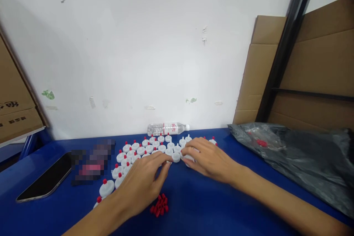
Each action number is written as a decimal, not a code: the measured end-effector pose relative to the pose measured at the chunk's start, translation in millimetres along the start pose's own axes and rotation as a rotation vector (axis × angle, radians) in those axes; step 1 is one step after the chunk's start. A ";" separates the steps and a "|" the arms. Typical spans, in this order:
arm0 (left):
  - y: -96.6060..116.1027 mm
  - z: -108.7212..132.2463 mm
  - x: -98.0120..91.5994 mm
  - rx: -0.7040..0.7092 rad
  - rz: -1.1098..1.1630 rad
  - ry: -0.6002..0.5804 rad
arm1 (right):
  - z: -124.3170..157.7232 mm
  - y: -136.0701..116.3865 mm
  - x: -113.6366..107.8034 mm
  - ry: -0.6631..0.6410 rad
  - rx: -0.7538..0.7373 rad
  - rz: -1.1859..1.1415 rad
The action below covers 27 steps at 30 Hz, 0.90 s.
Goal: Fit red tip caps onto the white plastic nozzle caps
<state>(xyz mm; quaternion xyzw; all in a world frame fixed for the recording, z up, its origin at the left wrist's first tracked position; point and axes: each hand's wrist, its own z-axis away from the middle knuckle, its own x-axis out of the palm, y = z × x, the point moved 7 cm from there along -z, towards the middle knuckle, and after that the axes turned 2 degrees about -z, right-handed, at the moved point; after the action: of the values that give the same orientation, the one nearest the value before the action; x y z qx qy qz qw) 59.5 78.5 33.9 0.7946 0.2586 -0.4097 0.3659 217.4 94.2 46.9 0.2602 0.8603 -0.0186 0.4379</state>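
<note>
Many white round nozzle caps [106, 188] stand in slanting rows on the blue table, most with small red tips. Some near the middle, such as one white nozzle cap [176, 157], show bare white spouts or no red tip. My left hand [148, 177] is closed in a pinch beside that cap; whatever its fingertips hold is too small to make out. My right hand [207, 158] curls its fingers round another white nozzle cap [188, 159], partly hidden by the fingers. Below my left hand lies a loose pile of red tip caps [159, 205].
A clear plastic bottle [168, 129] lies against the white wall behind the caps. At left are a dark phone [45, 177] and a blurred patch [94, 162]. Grey plastic sheeting [293, 158] covers the right side, with a clear bag of red pieces [262, 142] on it. Cardboard [257, 66] stands behind.
</note>
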 end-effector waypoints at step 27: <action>-21.3 -1.6 9.3 0.019 -0.353 -0.121 | 44.3 96.7 33.5 -0.320 0.434 -0.214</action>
<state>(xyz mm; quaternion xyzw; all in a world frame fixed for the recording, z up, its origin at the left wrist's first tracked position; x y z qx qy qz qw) 50.0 93.5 18.8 0.7142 0.3677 -0.5169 0.2958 279.0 180.7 13.0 0.2494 0.7788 -0.2890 0.4977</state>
